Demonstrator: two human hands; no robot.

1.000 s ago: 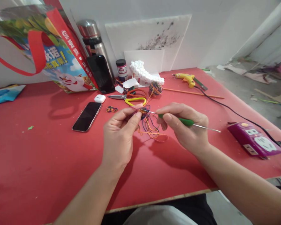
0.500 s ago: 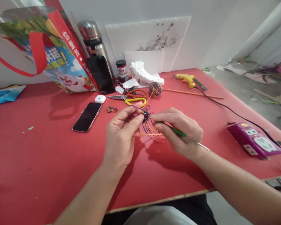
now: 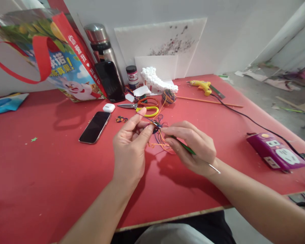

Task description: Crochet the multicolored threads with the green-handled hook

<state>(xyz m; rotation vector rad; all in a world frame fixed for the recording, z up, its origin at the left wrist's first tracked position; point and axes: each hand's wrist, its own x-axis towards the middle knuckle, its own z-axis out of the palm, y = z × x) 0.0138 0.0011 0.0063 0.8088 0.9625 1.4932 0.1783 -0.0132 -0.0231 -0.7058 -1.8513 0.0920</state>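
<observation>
My left hand (image 3: 130, 142) pinches a small piece of dark multicoloured crochet work (image 3: 156, 128) between thumb and fingers, with a strand of yarn running over its raised index finger. In my right hand (image 3: 193, 144) is a crochet hook (image 3: 186, 146) with a green grip and metal ends, held like a pen. Its near tip meets the crochet work; the other end sticks out by my wrist. Loose orange and purple yarn ends (image 3: 162, 144) hang below. Behind, a thread leads to a ball of multicoloured yarn (image 3: 169, 96).
Scissors (image 3: 147, 110) with red and yellow handles lie just beyond my hands. To the left are a phone (image 3: 95, 127), a white earbud case (image 3: 108, 107) and a printed bag (image 3: 73, 67). A yellow glue gun (image 3: 201, 86) and a purple power box (image 3: 277, 152) sit at right on the red table (image 3: 66, 189).
My right hand has shifted slightly left and down with the crochet hook. My left index finger has lifted and moved left, drawing the strand of yarn with it.
</observation>
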